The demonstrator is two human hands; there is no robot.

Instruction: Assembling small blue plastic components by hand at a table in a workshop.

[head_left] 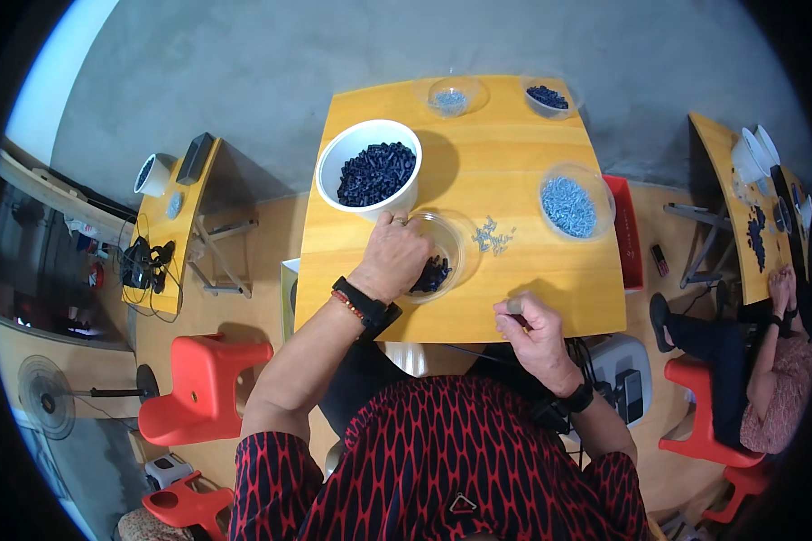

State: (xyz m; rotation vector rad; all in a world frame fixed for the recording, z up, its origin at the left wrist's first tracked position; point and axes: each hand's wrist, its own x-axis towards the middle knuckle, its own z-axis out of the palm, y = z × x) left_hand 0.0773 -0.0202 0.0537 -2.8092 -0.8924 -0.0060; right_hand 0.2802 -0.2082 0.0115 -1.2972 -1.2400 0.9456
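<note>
My left hand is over the left rim of a clear round bowl, just in front of a white tub full of dark navy tube-like pieces. Its fingers curl downward and their tips are hidden. More dark pieces lie in the bottom of the bowl. By the table's near edge, my right hand is closed in a pinch, with a tan band around one finger; something small and dark may sit between the fingertips. Small grey-blue pieces lie loose right of the bowl.
A clear bowl of light blue pieces stands at the right of the wooden table. Two smaller bowls are at the far edge. Red stools flank me, and another person works at the right table.
</note>
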